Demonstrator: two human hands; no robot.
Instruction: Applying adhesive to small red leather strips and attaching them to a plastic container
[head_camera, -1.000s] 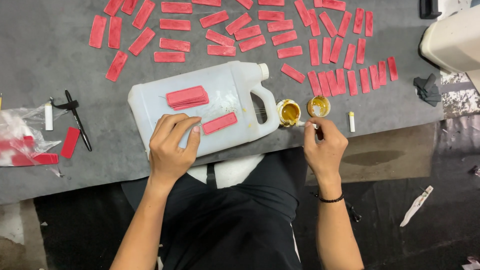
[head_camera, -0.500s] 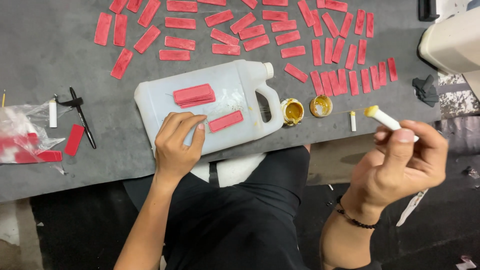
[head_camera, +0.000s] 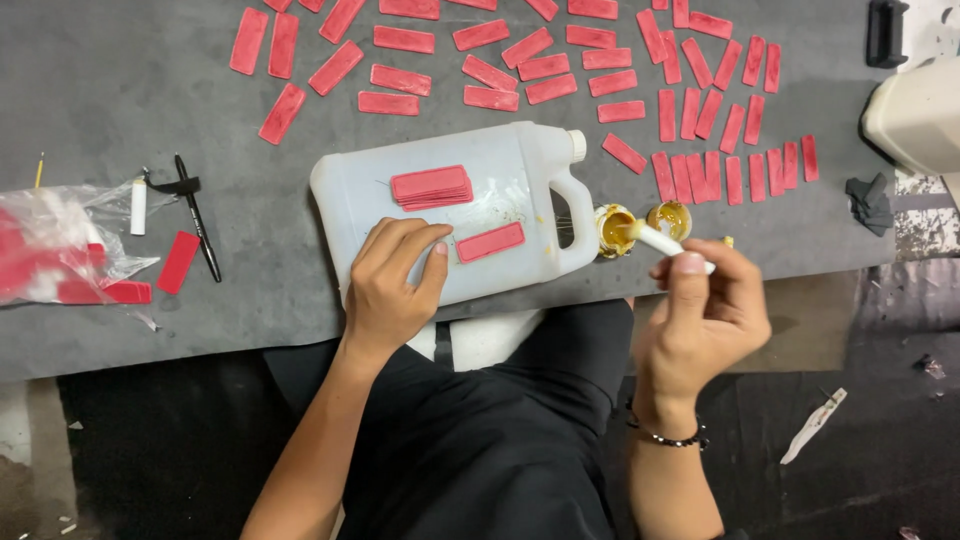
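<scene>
A white plastic jug (head_camera: 500, 170) lies on its side on the grey mat. My left hand (head_camera: 392, 280) rests flat on its near edge, fingers touching a single red strip (head_camera: 491, 242). A small stack of red strips (head_camera: 432, 187) sits further back on the jug. My right hand (head_camera: 703, 320) is raised in front of the mat's edge and pinches a short white stick (head_camera: 660, 241), whose yellow-stained tip points toward a small pot of yellow glue (head_camera: 613, 228). A second round glue lid (head_camera: 669, 218) lies beside it.
Several red strips (head_camera: 690, 115) are spread in rows across the back of the grey mat (head_camera: 150, 80). At the left lie a clear bag of red pieces (head_camera: 55, 250), a black pen (head_camera: 197, 215) and a white tube (head_camera: 138, 205). A white machine (head_camera: 915, 115) stands at the right.
My right hand lifted the white stick from the glue pots, swung right, then came back left so the tip is near the pot. The left hand stayed on the jug.
</scene>
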